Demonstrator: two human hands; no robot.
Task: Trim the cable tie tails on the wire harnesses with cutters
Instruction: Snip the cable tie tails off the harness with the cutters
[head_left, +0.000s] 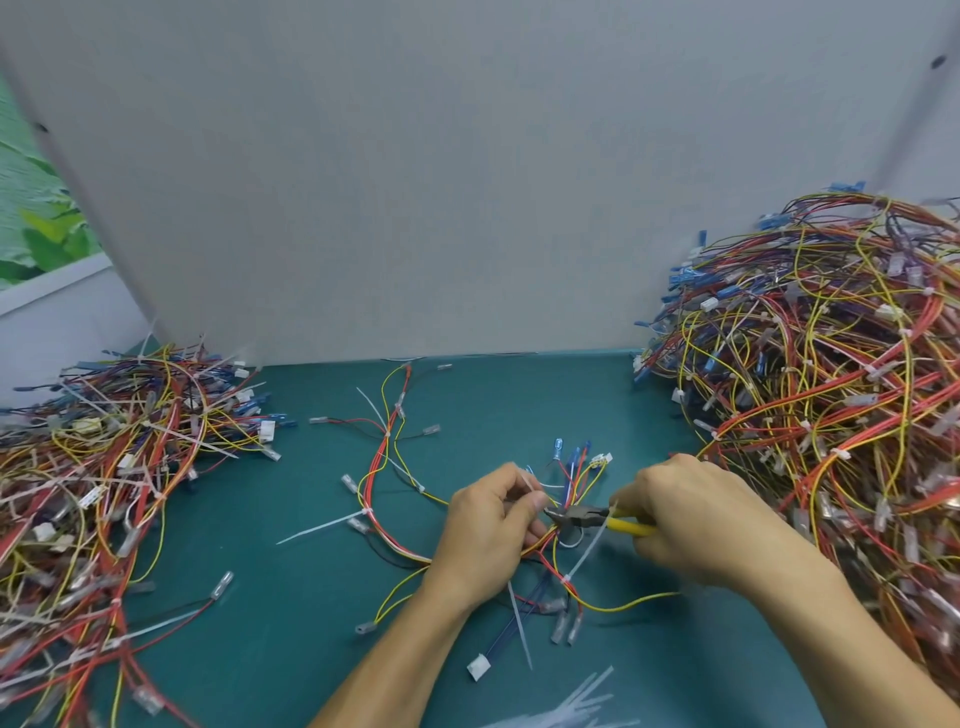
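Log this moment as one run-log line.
left hand: grips harness | right hand: holds cutters | cutters at tie | piles both sides

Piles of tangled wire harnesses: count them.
2: one pile of multicoloured wire harnesses at the left table edge, a taller pile on the right. More may lie outside view.

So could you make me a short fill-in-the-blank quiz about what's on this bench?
1. The cutters have ____ handles.
2. The cutters are held in the person's ____ hand.
3. The table is covered in a ____ mat.
4. The bigger pile of harnesses lies on the person's ____ side.

Missing words: yellow; right; green; right
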